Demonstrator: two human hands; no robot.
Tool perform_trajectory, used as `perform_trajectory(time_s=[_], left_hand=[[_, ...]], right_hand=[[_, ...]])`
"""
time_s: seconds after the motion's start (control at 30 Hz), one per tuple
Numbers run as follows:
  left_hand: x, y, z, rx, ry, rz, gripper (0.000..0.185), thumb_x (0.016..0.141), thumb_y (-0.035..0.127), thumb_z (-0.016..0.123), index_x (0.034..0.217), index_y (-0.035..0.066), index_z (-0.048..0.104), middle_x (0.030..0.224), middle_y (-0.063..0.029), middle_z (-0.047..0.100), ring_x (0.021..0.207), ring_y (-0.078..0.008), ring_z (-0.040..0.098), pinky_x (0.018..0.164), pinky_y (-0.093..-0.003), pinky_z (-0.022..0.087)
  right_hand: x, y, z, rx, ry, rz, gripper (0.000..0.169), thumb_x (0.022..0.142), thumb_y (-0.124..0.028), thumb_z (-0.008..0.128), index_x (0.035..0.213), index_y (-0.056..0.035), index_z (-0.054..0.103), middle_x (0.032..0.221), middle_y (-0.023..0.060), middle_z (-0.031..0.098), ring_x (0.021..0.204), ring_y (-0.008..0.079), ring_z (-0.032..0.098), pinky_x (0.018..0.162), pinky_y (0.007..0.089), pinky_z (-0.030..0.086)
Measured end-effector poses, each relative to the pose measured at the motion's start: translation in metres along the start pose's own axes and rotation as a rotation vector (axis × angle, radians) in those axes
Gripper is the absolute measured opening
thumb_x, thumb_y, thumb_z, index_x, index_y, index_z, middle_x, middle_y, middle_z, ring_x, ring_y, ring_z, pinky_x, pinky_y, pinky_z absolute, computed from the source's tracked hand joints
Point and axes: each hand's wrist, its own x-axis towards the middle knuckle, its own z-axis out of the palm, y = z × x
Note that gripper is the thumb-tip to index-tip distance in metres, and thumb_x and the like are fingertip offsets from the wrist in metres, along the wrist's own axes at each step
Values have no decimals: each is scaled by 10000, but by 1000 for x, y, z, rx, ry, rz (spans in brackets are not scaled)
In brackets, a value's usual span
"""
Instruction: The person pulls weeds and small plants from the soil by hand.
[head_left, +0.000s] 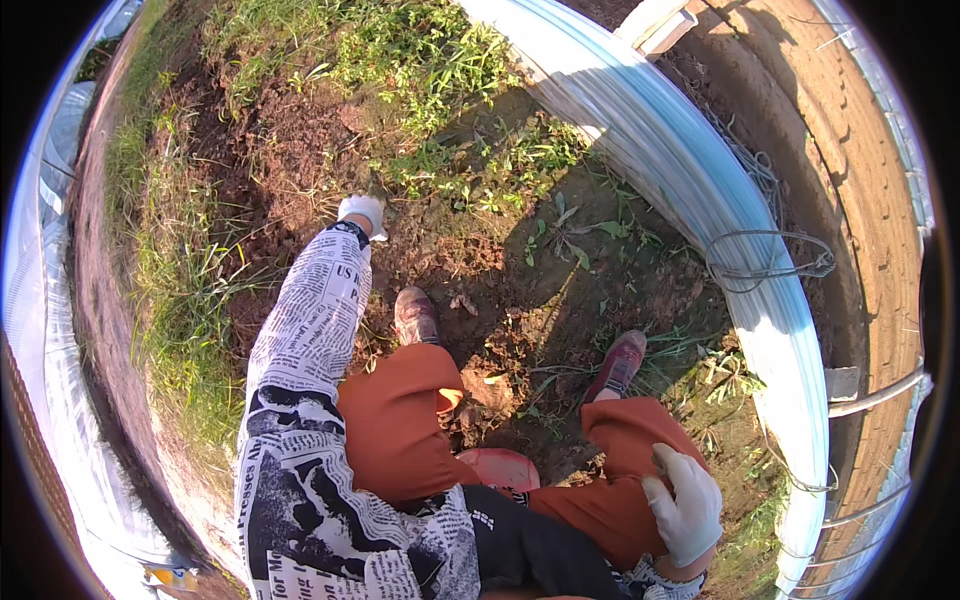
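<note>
My left hand (364, 214), in a white glove, reaches down to the weedy soil (420, 247) beyond my left shoe. Its fingers are turned away, so whatever they hold is hidden. Dry stalks and small green weeds (480, 161) grow close by. My right hand (686, 506), also in a white glove with dirty fingertips, is over the orange trouser leg (626, 517) at my right thigh. Its fingers are apart and I see nothing in them. Between my legs shows part of a red, rounded plastic thing (501, 466).
Rolled, bluish-white plastic sheeting (675, 150) curves along the right, with a wire loop (772, 259) around it. Behind it are pale poles (877, 394) and bare, tracked soil (825, 97). Tall grass (180, 322) and more plastic sheeting (67, 420) lie left. My shoes (416, 315) rest on soil.
</note>
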Motion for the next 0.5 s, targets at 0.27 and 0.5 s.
perform_trajectory(time_s=[0.27, 0.5], left_hand=[[84, 39, 12, -362, 504, 31, 1041, 734, 446, 781, 1508, 67, 197, 1502, -149, 336, 1375, -319, 328, 1136, -399, 288], [129, 23, 38, -587, 830, 227, 362, 792, 198, 687, 1124, 85, 596, 1153, -123, 588, 1136, -331, 521, 954, -414, 447]], right_hand=[[66, -21, -16, -4, -99, 161, 374, 812, -179, 614, 1121, 33, 609, 945, 180, 663, 879, 318, 647, 781, 385, 498], [101, -29, -22, -22, -130, 171, 375, 817, -172, 608, 1123, 44, 602, 952, 185, 658, 867, 321, 642, 780, 387, 494]])
